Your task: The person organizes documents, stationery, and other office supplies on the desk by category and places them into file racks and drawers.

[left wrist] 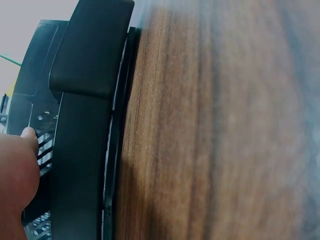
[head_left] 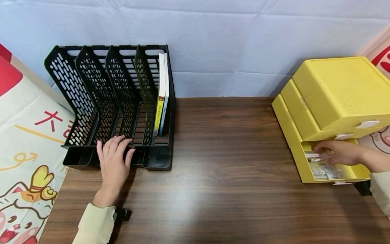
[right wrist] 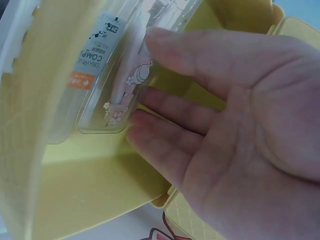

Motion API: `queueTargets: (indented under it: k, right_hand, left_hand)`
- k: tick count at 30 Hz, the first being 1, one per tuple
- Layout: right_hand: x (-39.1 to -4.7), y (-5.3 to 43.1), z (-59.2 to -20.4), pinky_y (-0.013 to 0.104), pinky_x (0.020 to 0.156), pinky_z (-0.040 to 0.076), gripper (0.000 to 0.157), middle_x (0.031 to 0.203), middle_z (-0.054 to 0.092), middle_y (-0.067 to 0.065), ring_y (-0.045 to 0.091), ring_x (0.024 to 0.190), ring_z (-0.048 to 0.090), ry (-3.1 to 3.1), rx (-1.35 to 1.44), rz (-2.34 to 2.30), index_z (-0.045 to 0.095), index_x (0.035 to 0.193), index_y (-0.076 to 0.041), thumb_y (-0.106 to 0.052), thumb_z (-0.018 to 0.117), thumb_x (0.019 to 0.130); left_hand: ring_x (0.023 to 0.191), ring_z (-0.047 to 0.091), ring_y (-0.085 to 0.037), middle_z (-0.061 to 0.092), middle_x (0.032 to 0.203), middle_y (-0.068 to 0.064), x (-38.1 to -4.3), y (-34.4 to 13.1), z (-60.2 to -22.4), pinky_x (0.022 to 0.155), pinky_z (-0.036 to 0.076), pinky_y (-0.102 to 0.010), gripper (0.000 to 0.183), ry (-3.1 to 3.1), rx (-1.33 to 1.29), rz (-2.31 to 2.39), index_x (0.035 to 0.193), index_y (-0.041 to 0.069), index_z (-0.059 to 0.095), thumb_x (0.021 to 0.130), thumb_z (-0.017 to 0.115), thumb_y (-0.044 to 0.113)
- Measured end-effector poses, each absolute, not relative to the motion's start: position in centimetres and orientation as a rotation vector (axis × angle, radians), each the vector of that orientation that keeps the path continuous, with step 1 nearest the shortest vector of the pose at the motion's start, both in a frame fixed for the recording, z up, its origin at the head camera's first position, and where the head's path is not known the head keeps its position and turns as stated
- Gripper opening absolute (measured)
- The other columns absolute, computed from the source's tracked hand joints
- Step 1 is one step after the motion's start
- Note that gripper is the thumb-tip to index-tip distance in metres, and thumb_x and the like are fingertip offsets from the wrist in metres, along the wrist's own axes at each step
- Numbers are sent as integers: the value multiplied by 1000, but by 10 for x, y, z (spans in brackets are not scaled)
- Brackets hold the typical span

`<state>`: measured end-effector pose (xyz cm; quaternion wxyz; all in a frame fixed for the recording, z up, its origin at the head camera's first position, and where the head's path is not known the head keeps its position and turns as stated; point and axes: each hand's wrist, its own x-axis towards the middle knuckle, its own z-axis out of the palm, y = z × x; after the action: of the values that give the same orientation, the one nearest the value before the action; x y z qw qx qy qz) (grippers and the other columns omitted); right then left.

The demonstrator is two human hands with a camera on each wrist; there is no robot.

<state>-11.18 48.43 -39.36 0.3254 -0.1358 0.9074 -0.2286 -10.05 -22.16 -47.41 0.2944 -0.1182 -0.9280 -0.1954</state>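
My left hand [head_left: 114,164] rests its fingers over the front ledge of a black file organizer [head_left: 156,157], its thumb spread to the side. In the left wrist view, the thumb [left wrist: 30,137] shows beside the organizer's black front wall. My right hand [head_left: 342,152] reaches into the pulled-out bottom drawer [head_left: 297,162] of a yellow drawer unit [head_left: 350,88]. Its thumb and fingertips [right wrist: 137,120] are at the edge of a clear plastic case [right wrist: 112,120] with pink flower prints. Beside that lies another clear case with a label [right wrist: 97,50] reading "DRAWING COMP".
Two thin books [head_left: 159,101] stand in the organizer's rightmost slot. More clear packages [head_left: 327,172] lie at the front of the drawer. A brown wooden table [head_left: 222,152] stretches between organizer and drawer unit, with a pale cloth [head_left: 225,40] behind.
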Motion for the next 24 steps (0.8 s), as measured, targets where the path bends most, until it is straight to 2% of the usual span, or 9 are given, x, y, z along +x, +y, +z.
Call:
queueTargets:
  k: [3,7,8,10,12,14,19,22,24]
  right_hand:
    - [-110,484,-392,27,72,53,45,113,61,35,-12,93,52,2413,-384,-555,52,119,22,3,75,85]
    - [-107,484,-390,29,77,53,40,112,66,27,13,98,64,2480,-429,-452,57,120,18,-3,72,90]
    - [-105,484,-390,30,77,53,38,112,67,25,15,98,65,2500,-442,-430,58,120,17,-4,71,91]
    - [-103,484,-389,32,77,53,36,113,67,23,16,98,65,2521,-457,-414,59,121,15,-7,69,93]
    - [-101,484,-388,32,76,52,35,114,68,21,8,97,62,2543,-464,-409,61,121,12,-10,68,95]
    - [-100,483,-386,31,74,51,35,116,67,22,11,100,63,2534,-448,-426,61,123,12,-12,66,97]
    - [-99,482,-378,28,72,51,42,118,67,22,35,103,65,2481,-328,-434,56,127,16,-16,63,101]
    - [-98,484,-377,27,72,51,43,116,68,21,28,99,66,2478,-259,-440,55,126,18,-16,62,101]
    - [-97,487,-376,26,73,52,42,115,68,21,18,98,66,2476,-232,-460,55,126,18,-15,61,102]
  left_hand:
    - [131,47,-42,60,132,-19,-101,-221,-474,116,10,-67,31,-2476,-319,-514,122,7,67,97,66,26]
    - [129,48,-44,60,131,-19,-102,-220,-474,116,11,-67,31,-2460,-327,-524,122,7,67,96,67,25]
    - [129,48,-44,61,131,-19,-102,-219,-475,116,11,-68,31,-2453,-327,-531,122,7,67,96,67,24]
    - [128,49,-44,61,130,-19,-102,-218,-475,116,11,-68,31,-2440,-327,-538,121,7,67,95,68,23]
    - [129,48,-43,61,130,-19,-102,-218,-475,115,12,-68,31,-2431,-326,-541,121,7,67,94,69,23]
    - [129,48,-42,61,130,-18,-102,-218,-475,115,12,-68,31,-2435,-324,-539,121,7,67,95,68,24]
    - [129,47,-42,60,131,-19,-101,-220,-476,114,13,-69,32,-2456,-325,-521,121,7,67,97,65,27]
    - [129,48,-43,60,130,-19,-101,-220,-476,114,13,-69,32,-2453,-326,-520,121,7,67,97,64,28]
    - [129,48,-43,61,130,-19,-101,-220,-476,114,13,-69,32,-2451,-325,-521,121,7,67,97,64,28]
